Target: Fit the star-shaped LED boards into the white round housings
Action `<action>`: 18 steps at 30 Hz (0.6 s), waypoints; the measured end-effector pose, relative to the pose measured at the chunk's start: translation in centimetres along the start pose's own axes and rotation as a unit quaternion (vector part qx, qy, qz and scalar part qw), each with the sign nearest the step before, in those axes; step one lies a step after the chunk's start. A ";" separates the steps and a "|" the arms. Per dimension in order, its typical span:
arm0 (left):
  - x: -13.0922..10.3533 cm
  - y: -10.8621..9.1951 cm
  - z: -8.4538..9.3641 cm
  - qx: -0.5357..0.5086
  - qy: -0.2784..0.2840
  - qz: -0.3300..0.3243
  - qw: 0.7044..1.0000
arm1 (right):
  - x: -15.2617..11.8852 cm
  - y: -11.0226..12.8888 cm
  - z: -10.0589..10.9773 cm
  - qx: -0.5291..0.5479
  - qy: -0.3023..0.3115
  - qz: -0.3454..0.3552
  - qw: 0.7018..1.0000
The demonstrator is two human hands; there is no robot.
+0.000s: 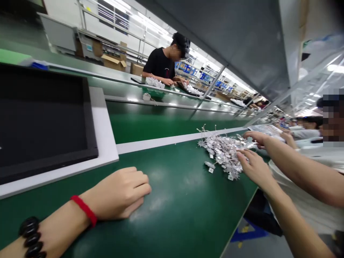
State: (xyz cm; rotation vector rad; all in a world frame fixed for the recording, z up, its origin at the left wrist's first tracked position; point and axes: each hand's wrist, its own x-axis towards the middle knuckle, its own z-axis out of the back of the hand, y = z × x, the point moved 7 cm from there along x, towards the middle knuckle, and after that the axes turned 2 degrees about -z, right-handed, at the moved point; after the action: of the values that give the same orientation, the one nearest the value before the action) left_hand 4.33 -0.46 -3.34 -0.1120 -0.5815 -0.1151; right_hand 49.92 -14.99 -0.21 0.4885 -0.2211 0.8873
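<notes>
My left hand, with a red band and dark beads at the wrist, rests palm down on the green tabletop. Its fingers are curled together and nothing shows in them. My right hand reaches from the lower right to the near right edge of a pile of small silvery-white parts with thin wires and tags. The fingers are extended and apart, tips against the pile, with nothing visibly gripped. Just beyond it, a co-worker's hand is at the pile's far right side.
A black tray on a white board lies at the left. A white strip crosses the table. Across the line, a person in black handles similar parts. A co-worker in white sits close at the right; a grey shelf hangs overhead.
</notes>
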 end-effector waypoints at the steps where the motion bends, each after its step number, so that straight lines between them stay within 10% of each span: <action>1: 0.1 0.1 0.0 -0.004 -0.002 0.004 1.000 | -0.3 -1.4 0.1 0.005 -0.016 -0.018 1.000; 9: -0.4 0.6 -0.4 -0.030 -0.036 0.012 0.999 | -3.3 -7.9 0.6 0.166 -0.078 -0.054 0.981; 18: -0.7 0.8 -0.4 -0.029 -0.044 0.023 0.998 | -7.2 -8.7 -2.8 0.124 -0.055 -0.036 0.990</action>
State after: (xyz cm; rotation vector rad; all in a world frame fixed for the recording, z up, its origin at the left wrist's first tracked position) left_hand 4.08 0.30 -4.08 -0.1875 -0.6632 -0.0821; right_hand 52.26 -23.16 -8.12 0.7734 -0.1922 0.8216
